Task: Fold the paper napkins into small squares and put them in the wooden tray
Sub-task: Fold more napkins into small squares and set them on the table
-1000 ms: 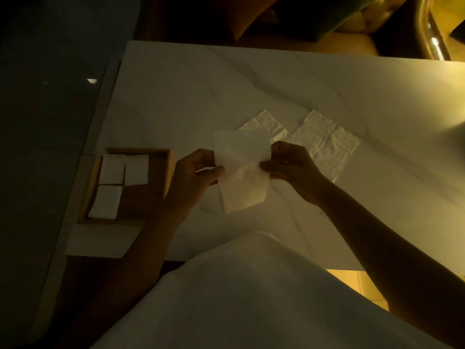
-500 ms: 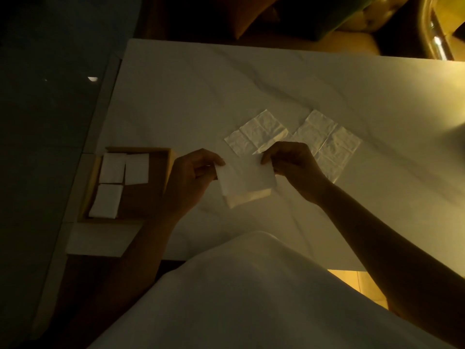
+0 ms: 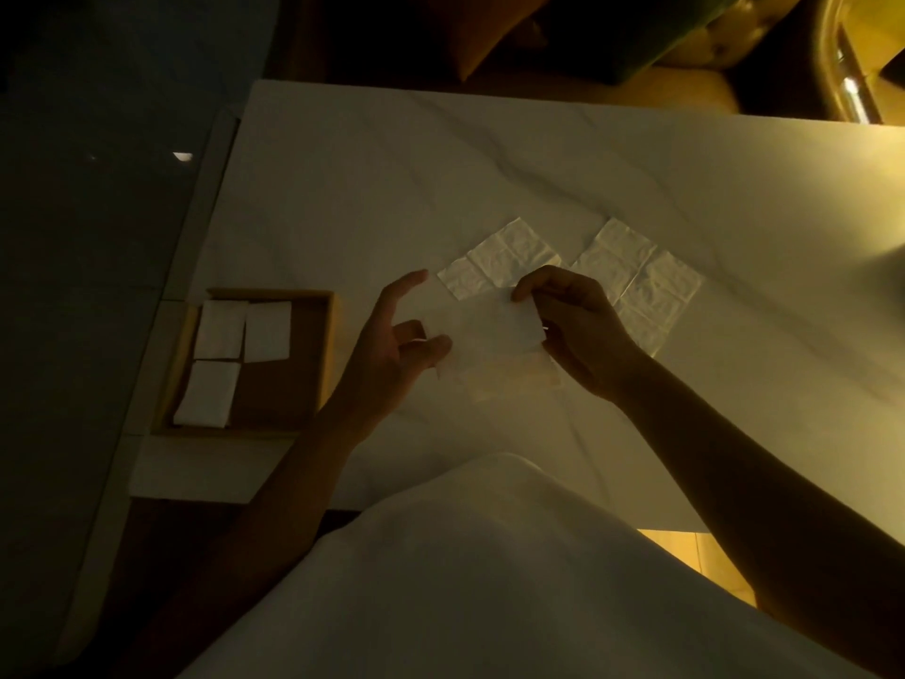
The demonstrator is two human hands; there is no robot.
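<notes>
A half-folded white napkin (image 3: 485,340) hangs just above the marble table between my hands. My right hand (image 3: 573,325) pinches its upper right corner. My left hand (image 3: 392,345) holds the napkin's left edge with thumb and lower fingers, while its index finger is lifted and spread. Behind the hands lie two unfolded napkins: one (image 3: 499,259) partly hidden by my right hand, the other (image 3: 641,281) to its right. The wooden tray (image 3: 325,345) at the left holds three folded squares: two side by side at the back (image 3: 220,328) (image 3: 268,330) and one at the front left (image 3: 208,394).
The white marble table (image 3: 489,164) extends far and right; its left edge runs beside the tray. A dark floor lies to the left. Cushioned seating (image 3: 636,51) stands beyond the far edge. My white garment (image 3: 465,580) fills the bottom of the view.
The napkin, held open and upright a second ago, has been folded in half and lowered. My left hand has loosened and lifted its index finger off the paper.
</notes>
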